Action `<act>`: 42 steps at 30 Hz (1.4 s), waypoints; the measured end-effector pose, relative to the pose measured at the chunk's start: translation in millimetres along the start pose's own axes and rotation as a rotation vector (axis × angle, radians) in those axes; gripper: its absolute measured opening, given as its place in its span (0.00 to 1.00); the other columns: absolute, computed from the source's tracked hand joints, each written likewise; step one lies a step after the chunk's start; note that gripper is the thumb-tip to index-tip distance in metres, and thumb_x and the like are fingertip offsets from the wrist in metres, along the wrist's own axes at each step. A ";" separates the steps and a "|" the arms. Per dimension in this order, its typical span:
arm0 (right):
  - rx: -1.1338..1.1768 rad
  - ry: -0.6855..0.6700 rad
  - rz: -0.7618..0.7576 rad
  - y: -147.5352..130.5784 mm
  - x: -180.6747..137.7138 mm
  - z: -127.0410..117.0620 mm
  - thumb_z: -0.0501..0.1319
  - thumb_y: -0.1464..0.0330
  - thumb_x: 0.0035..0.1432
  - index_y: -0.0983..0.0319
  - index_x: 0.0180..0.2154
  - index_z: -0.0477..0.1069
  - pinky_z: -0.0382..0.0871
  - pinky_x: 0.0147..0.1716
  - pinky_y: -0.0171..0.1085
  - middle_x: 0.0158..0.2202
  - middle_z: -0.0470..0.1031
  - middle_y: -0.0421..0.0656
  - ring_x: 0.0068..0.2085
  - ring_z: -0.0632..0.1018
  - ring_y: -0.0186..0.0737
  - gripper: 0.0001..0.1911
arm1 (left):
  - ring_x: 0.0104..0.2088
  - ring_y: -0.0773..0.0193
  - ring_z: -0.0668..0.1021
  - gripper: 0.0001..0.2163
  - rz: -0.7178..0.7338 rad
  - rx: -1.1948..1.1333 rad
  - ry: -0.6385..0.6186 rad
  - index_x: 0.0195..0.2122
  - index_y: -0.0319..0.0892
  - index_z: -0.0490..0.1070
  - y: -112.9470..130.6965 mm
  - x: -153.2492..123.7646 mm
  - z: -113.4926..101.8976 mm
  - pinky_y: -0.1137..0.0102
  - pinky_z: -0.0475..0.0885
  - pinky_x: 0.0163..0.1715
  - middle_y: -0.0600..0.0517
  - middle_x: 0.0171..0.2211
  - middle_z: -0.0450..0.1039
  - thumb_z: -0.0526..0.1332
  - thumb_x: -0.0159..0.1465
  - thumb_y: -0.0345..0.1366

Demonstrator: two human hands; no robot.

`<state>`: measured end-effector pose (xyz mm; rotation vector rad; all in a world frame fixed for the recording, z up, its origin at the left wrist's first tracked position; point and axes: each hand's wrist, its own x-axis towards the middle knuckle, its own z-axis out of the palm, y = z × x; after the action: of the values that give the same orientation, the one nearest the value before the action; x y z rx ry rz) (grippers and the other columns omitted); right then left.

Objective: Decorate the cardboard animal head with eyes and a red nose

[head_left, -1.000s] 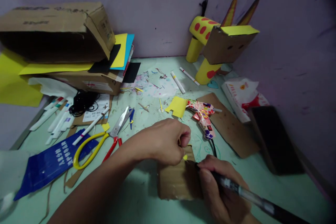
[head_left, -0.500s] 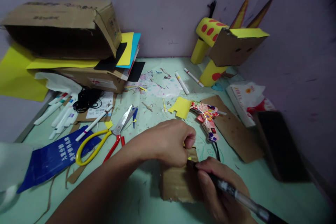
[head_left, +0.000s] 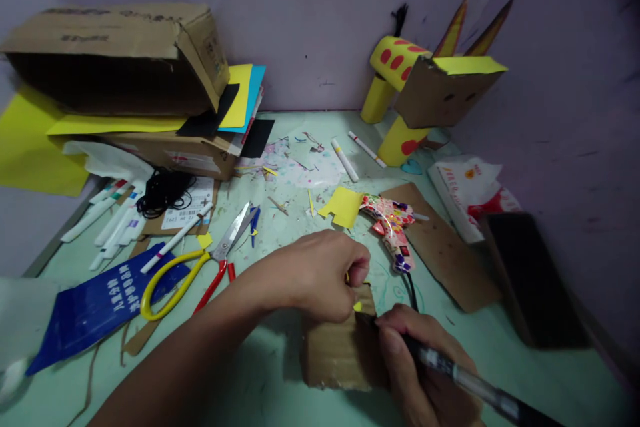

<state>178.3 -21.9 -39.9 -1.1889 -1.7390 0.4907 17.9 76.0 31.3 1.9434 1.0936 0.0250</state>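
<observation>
As the pen [head_left: 440, 363] is pinched in the closed right hand [head_left: 420, 383], the cardboard [head_left: 345, 357] at six o'clock is partly covered by the curled left hand [head_left: 325, 273], whose hold can't be told.

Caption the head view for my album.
Right fingers hold a pen-like tool at a cardboard piece, left fingers curled alongside; scissors lie nearby.
</observation>
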 end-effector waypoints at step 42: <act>0.011 0.036 -0.033 8.7 3.6 -3.5 0.55 0.76 0.60 0.58 0.34 0.67 0.66 0.21 0.32 0.23 0.71 0.36 0.22 0.73 0.33 0.07 | 0.23 0.67 0.65 0.08 0.004 0.042 -0.005 0.22 0.46 0.58 0.2 2.5 1.7 0.71 0.59 0.20 0.60 0.20 0.63 0.56 0.47 0.25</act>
<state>185.3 -15.5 -43.0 -1.1529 -1.7209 0.4554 20.2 76.5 29.5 1.9820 1.0945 -0.0005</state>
